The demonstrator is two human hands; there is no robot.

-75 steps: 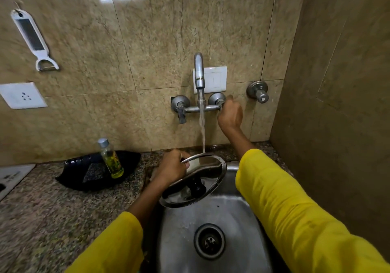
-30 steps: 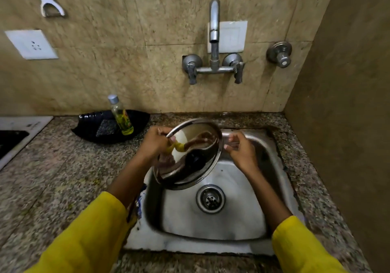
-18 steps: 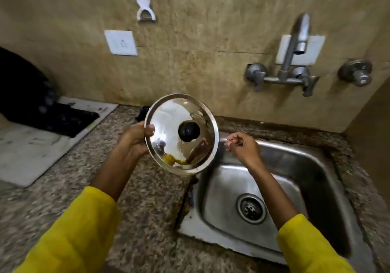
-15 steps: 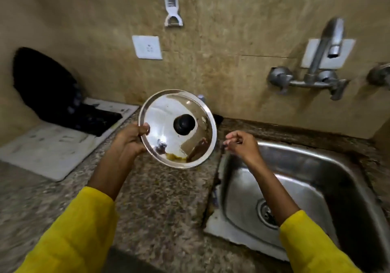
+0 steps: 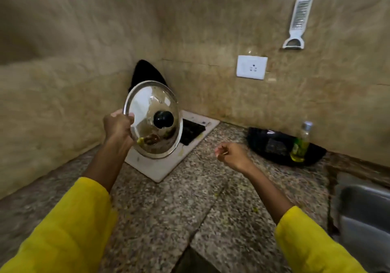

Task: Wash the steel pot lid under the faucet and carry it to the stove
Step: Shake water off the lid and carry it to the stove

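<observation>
The left hand has its fingers curled tight over the left rim of the round shiny steel pot lid, thumb on the near face, so the disc stands almost on edge with its black round knob facing the camera. The right hand hangs loosely curled and holds nothing, well apart from the lid and over the speckled granite counter. Beyond the lid, partly hidden by it, lies the flat white-framed stove with a black glass top, set in the corner against the beige stone wall. So the lid is in the air directly in front of and above the stove's near-left part, and the left hand is clearly the nearer one to it. Judging from that, the washing looks done and only the setting-down remains: a short reach forward and down, tipping the disc from upright to flat, knob up. The steel sink sits off at the right edge
</observation>
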